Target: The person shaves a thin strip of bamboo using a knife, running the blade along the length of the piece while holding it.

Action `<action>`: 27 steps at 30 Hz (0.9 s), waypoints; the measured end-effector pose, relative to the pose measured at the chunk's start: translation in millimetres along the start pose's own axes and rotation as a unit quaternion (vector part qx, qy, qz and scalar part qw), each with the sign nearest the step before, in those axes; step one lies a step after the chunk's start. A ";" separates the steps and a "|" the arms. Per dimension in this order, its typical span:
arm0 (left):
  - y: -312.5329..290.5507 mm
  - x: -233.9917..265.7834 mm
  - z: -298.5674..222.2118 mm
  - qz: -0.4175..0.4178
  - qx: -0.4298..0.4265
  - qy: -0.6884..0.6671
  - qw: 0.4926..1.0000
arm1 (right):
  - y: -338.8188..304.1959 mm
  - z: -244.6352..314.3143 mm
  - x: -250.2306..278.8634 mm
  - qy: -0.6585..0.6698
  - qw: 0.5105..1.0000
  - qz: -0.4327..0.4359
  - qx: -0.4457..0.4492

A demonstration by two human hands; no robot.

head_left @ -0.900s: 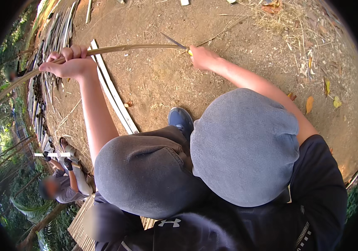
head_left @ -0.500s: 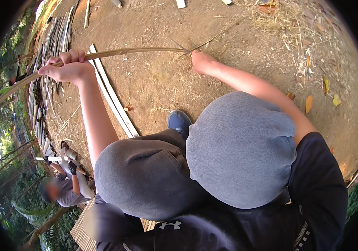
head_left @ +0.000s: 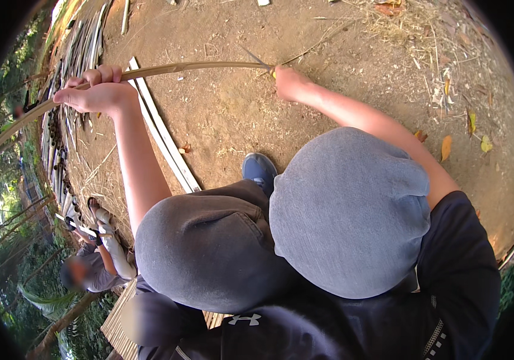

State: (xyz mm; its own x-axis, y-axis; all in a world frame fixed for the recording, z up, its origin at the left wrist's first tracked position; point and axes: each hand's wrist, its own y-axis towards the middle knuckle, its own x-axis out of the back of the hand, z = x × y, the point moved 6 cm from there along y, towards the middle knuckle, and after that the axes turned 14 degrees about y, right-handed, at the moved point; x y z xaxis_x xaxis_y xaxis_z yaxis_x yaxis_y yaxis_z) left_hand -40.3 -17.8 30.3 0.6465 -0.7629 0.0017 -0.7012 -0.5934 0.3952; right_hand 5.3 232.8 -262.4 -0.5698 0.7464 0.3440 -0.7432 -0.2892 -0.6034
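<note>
A long brown strip, apparently split bamboo (head_left: 194, 65), arcs across the space in front of my knees. My left hand (head_left: 96, 93) is closed around it at the left, and its far length runs on past the left rim of the view. At its other end my right hand (head_left: 292, 84) is a closed fist, with a bit of yellow handle showing at the fingers. From that fist a slim, dark, pointed knife blade (head_left: 256, 59) slants up and left, meeting the strip's end. The exact contact is too small to make out.
Two pale strips (head_left: 164, 135) lie on the dirt between my left arm and my shoe (head_left: 259, 171). Many poles (head_left: 92, 45) are piled at the left. A seated co-worker (head_left: 98, 264) with dark gloves holds a white strip. Straw (head_left: 383, 30) litters the far right.
My right hand has shifted slightly away from me, and the blade shows more clearly at the strip's end. The left hand's grip stays the same. The co-worker's white strip has tilted.
</note>
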 end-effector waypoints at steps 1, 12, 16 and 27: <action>1.6 0.5 1.7 0.001 0.004 -0.010 1.000 | 11.9 0.1 1.5 -0.042 0.999 0.015 -0.001; 6.8 14.1 13.6 -0.044 0.020 -0.007 0.999 | 11.3 26.5 -8.0 -0.017 0.999 0.042 0.016; 0.8 19.7 10.8 -0.077 0.038 0.010 0.996 | -44.8 80.4 -8.5 0.026 0.993 0.066 0.099; 9.3 28.7 20.1 -0.072 0.050 -0.001 0.996 | -29.8 72.4 -8.4 0.038 0.994 0.034 0.100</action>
State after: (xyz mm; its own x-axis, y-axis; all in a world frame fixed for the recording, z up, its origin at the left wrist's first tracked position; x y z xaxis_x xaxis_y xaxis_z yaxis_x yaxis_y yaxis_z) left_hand -34.2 -50.4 15.5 0.7422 -0.6682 -0.0509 -0.6274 -0.7196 0.2977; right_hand 6.9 191.8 -195.1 -0.5990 0.7615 0.2475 -0.7630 -0.4490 -0.4650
